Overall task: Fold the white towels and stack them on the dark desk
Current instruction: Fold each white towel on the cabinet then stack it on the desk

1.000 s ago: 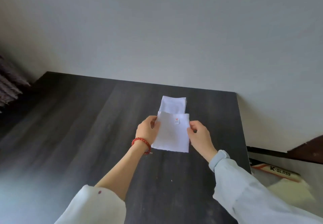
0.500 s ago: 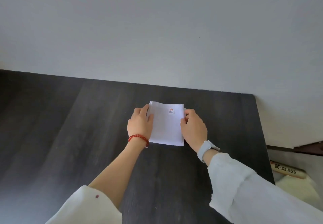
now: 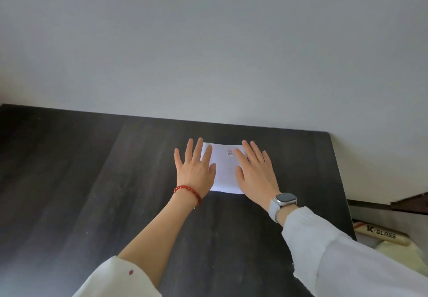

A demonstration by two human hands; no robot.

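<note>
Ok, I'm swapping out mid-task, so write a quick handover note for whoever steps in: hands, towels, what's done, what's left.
Left hand: open, fingers straight, flat on the left edge of the folded white towel.
Right hand: open, flat on its right edge.
Towel lies folded near the back of the dark desk, small tag facing up; whether others lie under it cannot be told.
Done: this towel is folded and set down.
Left: lift the hands; no unfolded towel is in view.

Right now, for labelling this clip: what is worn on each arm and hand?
Left hand: red bead bracelet, white sleeve with a small red spot. Right hand: watch with dark face and pale grey strap, pale sleeve.
</note>
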